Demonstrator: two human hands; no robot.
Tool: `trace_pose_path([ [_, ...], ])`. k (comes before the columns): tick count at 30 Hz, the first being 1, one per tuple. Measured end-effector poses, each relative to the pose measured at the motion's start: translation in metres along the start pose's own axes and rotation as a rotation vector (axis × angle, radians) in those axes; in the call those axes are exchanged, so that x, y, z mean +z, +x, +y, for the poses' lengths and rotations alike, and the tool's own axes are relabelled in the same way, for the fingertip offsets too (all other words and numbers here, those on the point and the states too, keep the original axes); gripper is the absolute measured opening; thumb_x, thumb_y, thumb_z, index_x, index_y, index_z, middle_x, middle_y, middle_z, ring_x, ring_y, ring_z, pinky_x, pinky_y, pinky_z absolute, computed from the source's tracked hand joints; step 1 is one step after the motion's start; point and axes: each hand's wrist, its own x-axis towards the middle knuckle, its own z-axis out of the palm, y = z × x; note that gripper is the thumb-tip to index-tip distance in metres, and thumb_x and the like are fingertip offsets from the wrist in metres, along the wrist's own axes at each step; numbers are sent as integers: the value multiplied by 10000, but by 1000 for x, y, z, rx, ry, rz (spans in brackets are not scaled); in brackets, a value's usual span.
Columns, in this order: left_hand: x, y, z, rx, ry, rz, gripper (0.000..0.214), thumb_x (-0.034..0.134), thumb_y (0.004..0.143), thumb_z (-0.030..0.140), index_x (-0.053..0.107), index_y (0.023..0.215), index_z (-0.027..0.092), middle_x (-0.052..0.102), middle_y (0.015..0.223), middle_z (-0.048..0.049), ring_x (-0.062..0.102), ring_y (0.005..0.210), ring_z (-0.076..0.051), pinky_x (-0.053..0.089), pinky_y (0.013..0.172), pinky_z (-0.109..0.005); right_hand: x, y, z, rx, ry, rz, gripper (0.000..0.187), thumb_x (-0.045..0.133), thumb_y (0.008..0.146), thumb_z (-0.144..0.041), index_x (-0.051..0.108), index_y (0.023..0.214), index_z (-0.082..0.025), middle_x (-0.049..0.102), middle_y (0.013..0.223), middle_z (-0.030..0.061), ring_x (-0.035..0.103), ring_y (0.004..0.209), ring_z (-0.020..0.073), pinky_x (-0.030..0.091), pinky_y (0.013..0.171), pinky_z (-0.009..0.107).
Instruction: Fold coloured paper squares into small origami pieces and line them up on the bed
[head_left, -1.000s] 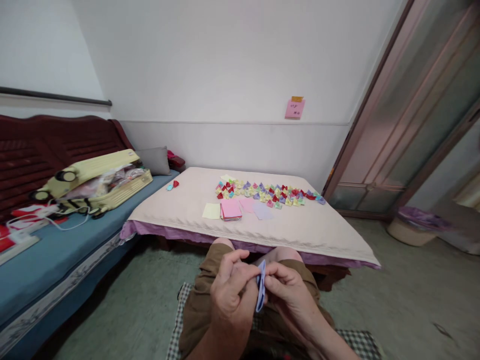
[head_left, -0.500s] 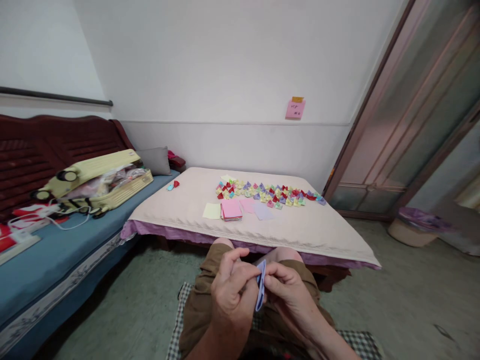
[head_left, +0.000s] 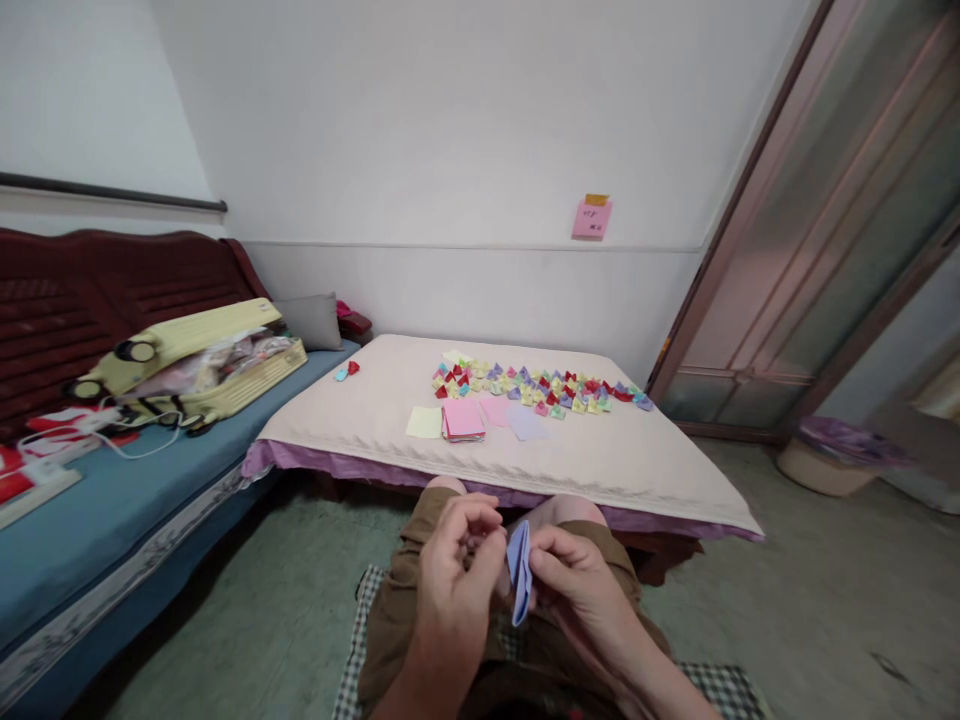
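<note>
A folded piece of purple-blue paper [head_left: 519,574] stands on edge above my lap, its layers showing slightly parted along the near side. My right hand [head_left: 574,580] pinches its right side between thumb and fingers. Just left of the paper is my left hand [head_left: 459,570], its fingers loosely curled and the thumb apart from them; I see nothing in its grasp. On the table in front lie a stack of pink paper squares [head_left: 463,418], a pale yellow sheet [head_left: 424,422] and a lavender sheet [head_left: 528,422].
Many small folded paper pieces [head_left: 540,385] in several colours spread across the back of the cloth-covered table [head_left: 360,425]. A red and a blue piece [head_left: 347,371] lie at the far left. Left stands a bench with an open yellow suitcase [head_left: 217,365]; right, a bin [head_left: 821,460].
My left hand has drawn back left from the folded paper, and its thumb and fingers have come apart. The paper stays in my right hand, its left face now more exposed.
</note>
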Motion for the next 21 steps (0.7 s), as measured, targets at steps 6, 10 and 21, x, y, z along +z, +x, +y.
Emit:
trace_pose_path([
  [6, 1, 7, -8, -259, -255, -169, 277, 534, 868, 362, 672, 758, 148, 619, 732, -35, 558, 693, -154, 433, 641, -242, -1, -1, 2, 34, -3, -16, 252, 796, 687, -362, 694, 667, -133, 609, 562, 0, 521, 484, 98, 411, 489, 214],
  [10, 1, 5, -7, -273, -260, -217, 242, 562, 854, 342, 674, 772, 144, 585, 669, -25, 530, 619, -140, 424, 595, -248, -2, -1, 3, 36, -14, -16, 256, 791, 690, -365, 693, 660, -130, 603, 545, 0, 518, 487, 100, 412, 494, 215],
  [21, 0, 8, -6, -243, -241, -202, 158, 671, 747, 281, 684, 659, 151, 647, 792, -68, 598, 735, -187, 470, 639, -270, -5, -1, 7, 31, 16, -67, 238, 790, 698, -345, 709, 673, -123, 614, 566, 8, 537, 495, 101, 427, 493, 210],
])
